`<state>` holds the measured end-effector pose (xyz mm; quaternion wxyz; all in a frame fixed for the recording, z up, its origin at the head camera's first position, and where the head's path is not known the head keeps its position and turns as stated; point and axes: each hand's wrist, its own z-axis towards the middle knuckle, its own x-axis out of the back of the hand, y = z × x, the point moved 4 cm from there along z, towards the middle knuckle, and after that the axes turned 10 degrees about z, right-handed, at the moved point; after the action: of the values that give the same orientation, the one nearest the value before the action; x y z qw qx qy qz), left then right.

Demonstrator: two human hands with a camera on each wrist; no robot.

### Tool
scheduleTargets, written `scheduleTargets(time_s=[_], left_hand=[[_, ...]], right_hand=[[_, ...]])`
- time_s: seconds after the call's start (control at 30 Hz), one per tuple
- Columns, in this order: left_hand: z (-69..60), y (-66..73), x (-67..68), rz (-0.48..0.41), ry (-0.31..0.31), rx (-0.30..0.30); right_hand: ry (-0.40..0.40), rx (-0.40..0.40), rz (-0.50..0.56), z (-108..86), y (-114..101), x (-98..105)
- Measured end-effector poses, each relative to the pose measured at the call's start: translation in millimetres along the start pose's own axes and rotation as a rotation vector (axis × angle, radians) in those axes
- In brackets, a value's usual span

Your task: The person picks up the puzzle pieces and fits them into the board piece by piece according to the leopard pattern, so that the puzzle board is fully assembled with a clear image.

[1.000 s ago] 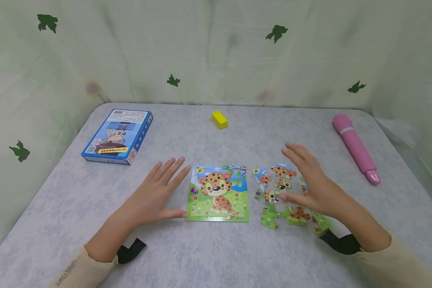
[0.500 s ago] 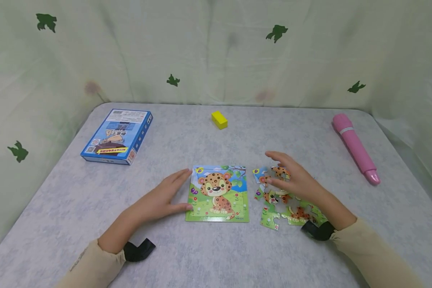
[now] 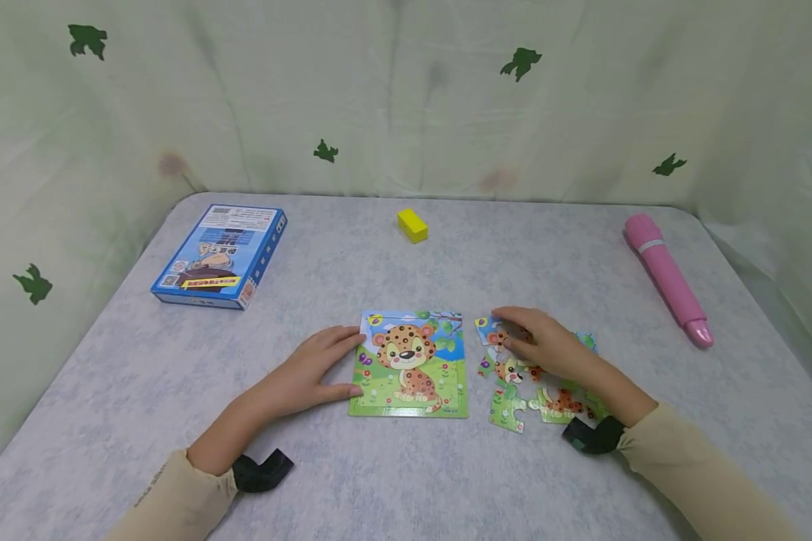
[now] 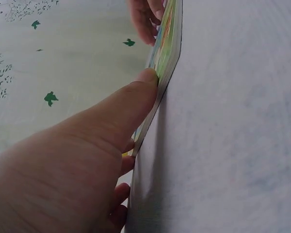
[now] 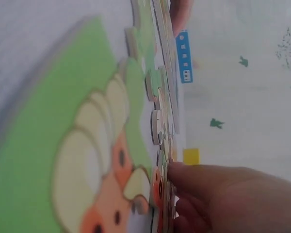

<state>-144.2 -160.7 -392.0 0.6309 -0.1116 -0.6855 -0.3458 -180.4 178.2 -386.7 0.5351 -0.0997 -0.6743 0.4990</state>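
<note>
The square leopard picture board (image 3: pixel 409 364) lies flat in the middle of the table. At its left edge rests my left hand (image 3: pixel 277 387), thumb and fingertips touching the side; the left wrist view shows the thumb (image 4: pixel 146 80) against the board's edge. To the right lie loose leopard puzzle pieces (image 3: pixel 507 409), some with gaps between them. My right hand (image 3: pixel 555 346) is low over the upper pieces, thumb and fingers curled round a spotted piece that it mostly covers. In the right wrist view the thumb (image 5: pixel 184 174) meets the pieces' edge.
A blue box (image 3: pixel 219 255) lies at the back left and a yellow block (image 3: pixel 413 225) at the back middle. On the right is a pink pen-shaped object (image 3: pixel 670 282). Behind the table hangs a pale curtain (image 3: pixel 406 90) with green leaf shapes.
My right hand has moved left and down onto the upper puzzle pieces, its fingers closing in. My left hand has come in to the board's left edge, its fingers less spread.
</note>
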Motion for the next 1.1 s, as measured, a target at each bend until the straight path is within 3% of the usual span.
scheduleTargets(time_s=[0.23,0.47,0.67,0.9,1.1], left_hand=[[-0.7,-0.3,-0.5,-0.003,-0.003,0.012],[-0.2,0.5,-0.4,0.001,0.0,0.01],[0.0,-0.2,-0.6,0.007,-0.003,0.018],[-0.2,0.0,-0.2,0.001,-0.002,0.016],[0.0,-0.1,-0.4,0.009,0.006,-0.003]], right_hand=[[0.065,0.056,-0.165,-2.0,-7,1],[0.195,0.174,-0.185,-4.9,-26,6],[0.284,0.264,-0.161,-3.4,-62,3],[0.275,0.339,-0.119,19.3,-96,-16],[0.211,0.303,-0.053,46.1,-106,-41]])
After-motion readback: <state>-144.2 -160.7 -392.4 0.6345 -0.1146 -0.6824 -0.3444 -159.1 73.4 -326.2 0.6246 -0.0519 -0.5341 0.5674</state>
